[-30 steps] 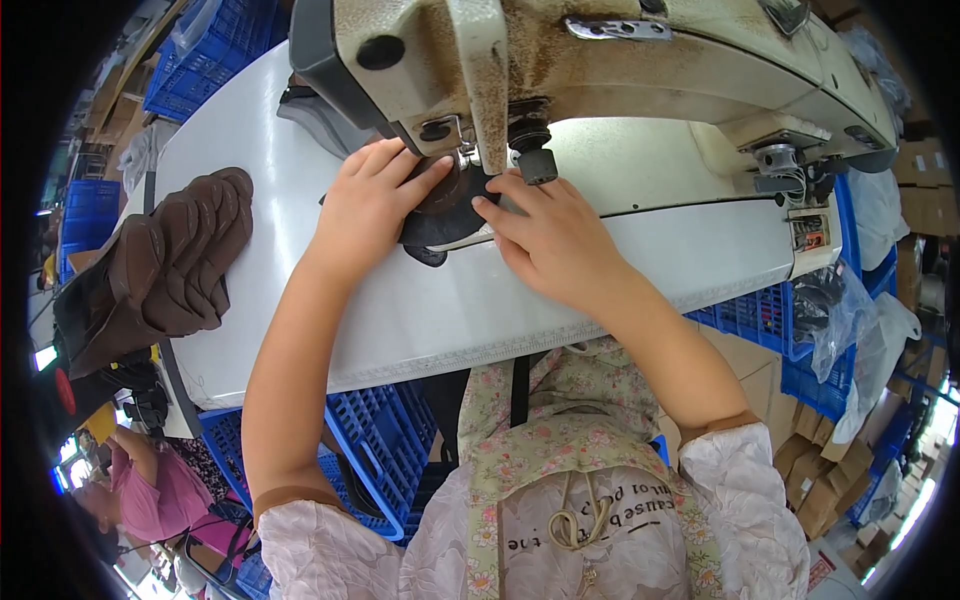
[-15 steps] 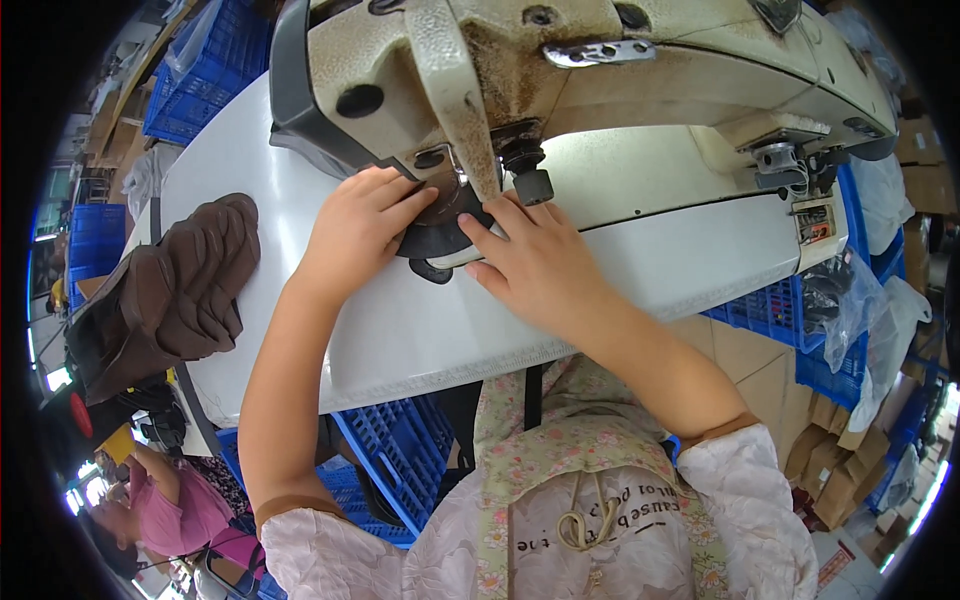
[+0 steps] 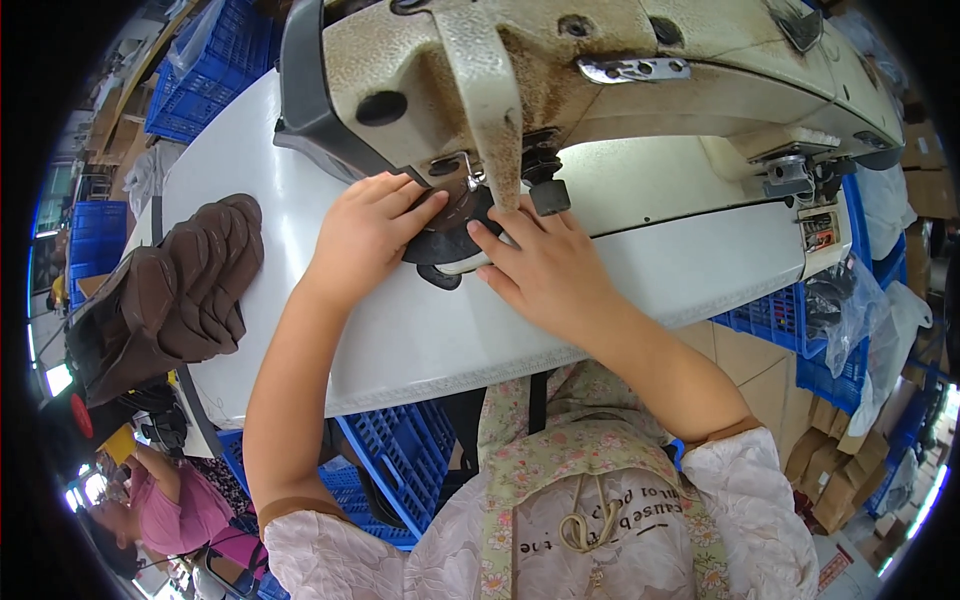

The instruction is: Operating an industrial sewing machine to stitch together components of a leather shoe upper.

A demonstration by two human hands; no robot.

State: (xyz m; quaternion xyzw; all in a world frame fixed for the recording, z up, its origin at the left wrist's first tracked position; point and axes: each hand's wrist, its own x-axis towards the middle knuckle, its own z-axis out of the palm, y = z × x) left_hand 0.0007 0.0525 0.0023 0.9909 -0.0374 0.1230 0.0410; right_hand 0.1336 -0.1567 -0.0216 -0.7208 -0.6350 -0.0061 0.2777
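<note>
A dark brown shoe upper piece (image 3: 452,212) lies under the needle area of a worn cream sewing machine (image 3: 420,70). My left hand (image 3: 368,232) grips its left side, with the thumb on the near face and the fingers bent over the far part. My right hand (image 3: 555,268) rests at its right edge, fingers spread, the index finger near the dark plate (image 3: 440,248). Some right fingertips are hidden behind the machine's long lever (image 3: 495,120) and black knob. Left of my hands, several brown shoe uppers (image 3: 185,280) stand in an overlapping row.
The white table (image 3: 400,350) curves around beneath the machine. Blue crates (image 3: 395,465) stand under its front edge, and more crates with plastic bags (image 3: 800,310) are at right. Cartons (image 3: 840,470) are stacked farther right. A person in pink (image 3: 185,510) sits at lower left.
The machine appears slightly farther right and lower in the picture. Both my hands have shifted a little right with it, staying at the shoe piece.
</note>
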